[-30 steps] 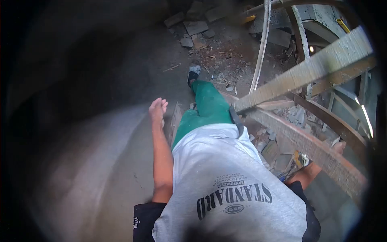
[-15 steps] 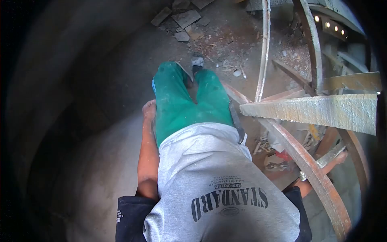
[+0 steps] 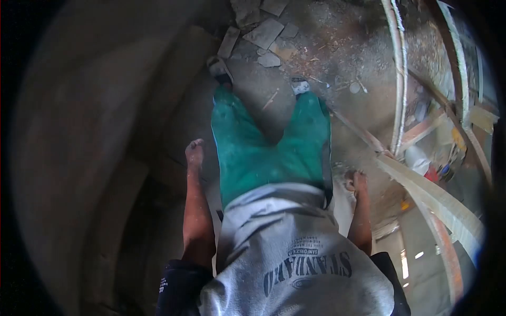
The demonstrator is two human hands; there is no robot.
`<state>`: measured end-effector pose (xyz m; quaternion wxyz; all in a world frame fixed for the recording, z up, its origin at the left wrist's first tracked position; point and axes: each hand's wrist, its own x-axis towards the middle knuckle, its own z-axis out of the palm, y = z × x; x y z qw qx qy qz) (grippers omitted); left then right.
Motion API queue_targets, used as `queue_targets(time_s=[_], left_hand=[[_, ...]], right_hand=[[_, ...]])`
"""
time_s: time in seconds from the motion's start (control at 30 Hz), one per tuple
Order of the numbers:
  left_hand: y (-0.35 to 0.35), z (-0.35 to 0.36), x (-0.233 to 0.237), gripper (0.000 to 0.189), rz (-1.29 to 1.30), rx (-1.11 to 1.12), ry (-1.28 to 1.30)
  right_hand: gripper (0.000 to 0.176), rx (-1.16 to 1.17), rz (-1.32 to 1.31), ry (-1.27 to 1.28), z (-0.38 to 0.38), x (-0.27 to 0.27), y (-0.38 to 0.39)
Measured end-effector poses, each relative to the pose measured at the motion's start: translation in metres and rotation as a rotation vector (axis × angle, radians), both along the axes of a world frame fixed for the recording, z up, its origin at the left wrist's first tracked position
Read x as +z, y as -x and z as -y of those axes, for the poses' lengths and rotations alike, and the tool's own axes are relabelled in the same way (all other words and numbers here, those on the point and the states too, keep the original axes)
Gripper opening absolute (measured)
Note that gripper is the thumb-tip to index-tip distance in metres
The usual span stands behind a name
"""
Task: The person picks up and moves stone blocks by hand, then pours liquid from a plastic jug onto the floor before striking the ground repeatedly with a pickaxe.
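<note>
Green trousers (image 3: 269,163) fill the centre of the view, dusty, legs apart, grey shirt (image 3: 311,263) below with dark upside-down lettering. Left hand (image 3: 194,152) hangs beside the left trouser leg, apart from the cloth; fingers loosely bent, partly open. Right hand (image 3: 358,181) is out past the other leg, between the trousers and the curved frame (image 3: 398,79); fingers bent, partly open, touching neither. Palms mostly hidden, so can't tell if anything small sits in them. The frame stands on the person's right: pale upright strips, a broad pale board (image 3: 432,195) running down to the right, a reddish curved strip (image 3: 445,253) beneath it, and a darker curved strip (image 3: 456,63) farther out. Behind the frame: white bag-like item (image 3: 417,160), a red item (image 3: 432,175) just beside it, a yellow item (image 3: 458,138) above; all too small to identify. Left shoe (image 3: 219,68) and right shoe (image 3: 300,86) are both on the dusty floor (image 3: 247,71), well apart. A thin stick (image 3: 271,98) lies between the legs. Flat broken slabs (image 3: 263,34) lie ahead of the feet, with reddish rubble (image 3: 327,52) to their right and a small round pale piece (image 3: 354,87) near the right shoe. Left side is dark and blurred.
</note>
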<state>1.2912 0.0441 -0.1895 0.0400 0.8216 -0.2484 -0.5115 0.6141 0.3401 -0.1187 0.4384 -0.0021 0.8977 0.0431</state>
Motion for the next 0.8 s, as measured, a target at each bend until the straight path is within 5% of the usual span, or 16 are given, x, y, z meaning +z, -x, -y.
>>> queue_targets(time_s=[0.07, 0.13, 0.2, 0.37, 0.43, 0.5, 0.53, 0.63, 0.8], left_hand=[[-0.088, 0.021, -0.099, 0.016, -0.144, -0.047, 0.124], [-0.042, 0.123, -0.083, 0.025, 0.062, -0.464, 0.041], [-0.002, 0.208, -0.087, 0.030, 0.212, -0.765, -0.022], [0.038, 0.286, -0.260, 0.040, 0.055, -0.944, -0.059], [0.064, 0.304, -0.321, 0.064, -0.001, -0.876, -0.026], [0.110, 0.325, -0.361, 0.092, 0.129, -0.877, 0.182], [0.121, 0.322, -0.395, 0.105, 0.242, -0.966, 0.342], [0.153, 0.327, -0.457, 0.113, 0.244, -0.946, 0.395], [0.152, 0.325, -0.520, 0.116, 0.219, -0.927, 0.118]], right_hand=[[0.040, 0.199, -0.089, 0.028, 0.062, -0.028, -0.058], [0.045, 0.367, -0.154, 0.085, 0.206, -0.042, -0.112], [0.041, 0.509, -0.121, 0.254, 0.262, -0.091, -0.156], [0.039, 0.666, 0.090, 0.486, 0.408, -0.270, -0.232], [0.046, 0.307, 0.415, 0.047, 0.492, -0.330, -0.241], [0.052, 0.095, 0.380, 0.423, 0.486, -0.463, -0.242], [0.056, 0.001, 0.436, 0.384, 0.505, -0.497, -0.239], [0.072, -0.296, 0.442, 0.481, 0.554, -0.577, -0.240], [0.089, -0.200, 0.191, 0.474, 0.545, -0.684, -0.242]])
